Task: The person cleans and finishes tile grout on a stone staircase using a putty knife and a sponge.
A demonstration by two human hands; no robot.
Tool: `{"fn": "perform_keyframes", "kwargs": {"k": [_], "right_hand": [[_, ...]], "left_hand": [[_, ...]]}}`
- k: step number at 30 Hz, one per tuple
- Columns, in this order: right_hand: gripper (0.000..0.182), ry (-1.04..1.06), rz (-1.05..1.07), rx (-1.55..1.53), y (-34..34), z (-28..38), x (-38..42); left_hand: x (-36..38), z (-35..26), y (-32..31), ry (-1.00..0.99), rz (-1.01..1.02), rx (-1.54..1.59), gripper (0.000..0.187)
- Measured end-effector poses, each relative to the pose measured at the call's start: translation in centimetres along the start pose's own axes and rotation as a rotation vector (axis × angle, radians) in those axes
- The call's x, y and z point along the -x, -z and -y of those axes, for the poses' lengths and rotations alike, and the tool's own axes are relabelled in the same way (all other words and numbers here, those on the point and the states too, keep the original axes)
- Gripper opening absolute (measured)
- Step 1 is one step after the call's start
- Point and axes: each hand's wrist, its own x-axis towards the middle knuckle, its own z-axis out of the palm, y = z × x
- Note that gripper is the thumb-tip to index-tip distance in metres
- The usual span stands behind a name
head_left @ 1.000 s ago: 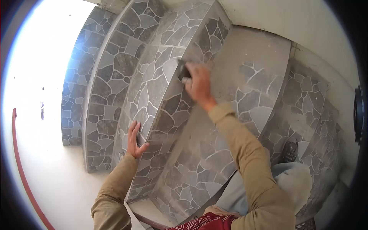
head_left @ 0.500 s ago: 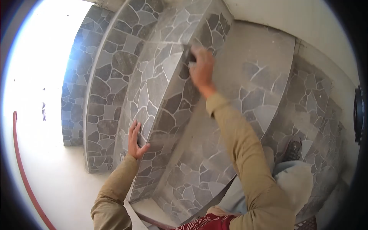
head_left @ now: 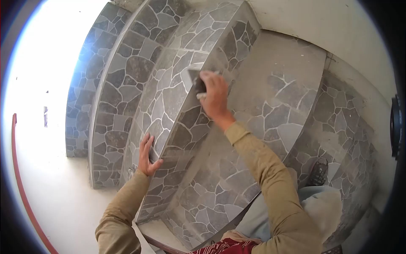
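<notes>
My right hand [head_left: 216, 96] is closed around a dark pad with a pale edge [head_left: 199, 86], held against the top edge of a stair riser [head_left: 184, 131] tiled in a grey stone pattern with pale joints. Details of the pad are blurred. Lower and to the left, my left hand [head_left: 148, 157] lies with fingers spread on the edge of the same step, its fingers on the tread [head_left: 163, 99] and its thumb pointing towards the riser. Nothing shows in it.
More patterned steps [head_left: 122, 84] rise at the left, beside a bright area. A dusty lower tread [head_left: 287, 89] lies right of the riser. A plain wall [head_left: 304, 17] borders the top right. My shoe [head_left: 318, 172] rests on a lower step, and a red strip [head_left: 21, 186] curves at far left.
My right hand has moved down and left along the step edge, and the pad shows more clearly. My left hand stays in place on the step. The view has shifted slightly.
</notes>
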Motion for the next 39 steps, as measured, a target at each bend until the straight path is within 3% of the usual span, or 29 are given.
{"fn": "perform_keyframes", "kwargs": {"k": [4,5,7,9,11,12,14,17,19,22,25,27,29,30,34,39], "right_hand": [[0.027,-0.247,-0.058,0.117,0.0,-6.5,-3.4],[0.027,-0.247,-0.056,0.114,1.1,-5.5,-3.6],[0.022,-0.593,0.151,-0.095,4.2,-1.8,-3.3],[0.030,-1.002,0.018,-0.597,4.9,0.4,1.2],[0.034,-1.220,0.109,-0.658,3.3,1.4,5.5],[0.034,-1.234,0.092,-0.657,2.4,2.1,5.5],[0.036,-1.097,-0.235,-0.927,0.3,2.2,4.5],[0.035,-1.112,-0.206,-1.032,1.1,1.9,1.6],[0.033,-1.249,-0.200,-0.879,0.6,2.2,3.4],[0.038,-1.093,-0.297,-0.847,0.5,3.3,4.3],[0.045,-1.139,-0.176,-0.981,0.3,0.4,0.7],[0.047,-1.147,-0.171,-0.955,-0.3,0.0,2.6],[0.041,-1.042,-0.197,-0.761,-0.7,0.1,5.7],[0.043,-1.030,-0.261,-0.927,0.2,1.8,4.6],[0.044,-1.083,-0.064,-0.878,0.0,-1.5,1.0],[0.040,-0.977,-0.135,-0.844,-0.5,-4.0,0.9]], "left_hand": [[0.5,-0.3,0.0,-0.006,0.010,0.035,0.103],[0.3,-0.5,0.3,0.001,0.008,0.031,0.104],[0.1,-0.3,0.4,0.002,0.000,0.023,0.104],[0.2,-0.3,0.3,0.005,0.001,0.014,0.104],[0.2,-0.4,0.4,0.008,0.020,0.007,0.105],[0.2,-0.5,0.4,0.002,0.039,0.004,0.105],[0.1,-0.7,0.2,0.018,0.014,0.041,0.105],[0.1,-1.1,0.4,0.023,0.018,0.023,0.105],[0.6,-0.5,0.3,0.003,0.020,0.015,0.105],[-0.4,0.1,0.0,-0.025,0.007,-0.011,0.105],[0.5,-0.5,0.2,0.009,0.043,-0.010,0.105],[0.5,-0.6,0.4,0.010,0.023,0.000,0.105],[0.3,0.2,0.3,-0.024,0.027,-0.022,0.104],[-0.4,0.3,0.1,-0.032,0.010,-0.026,0.104],[0.7,-0.3,0.3,0.013,0.049,0.005,0.105],[0.1,-0.2,0.4,-0.005,0.038,-0.019,0.105]]}}
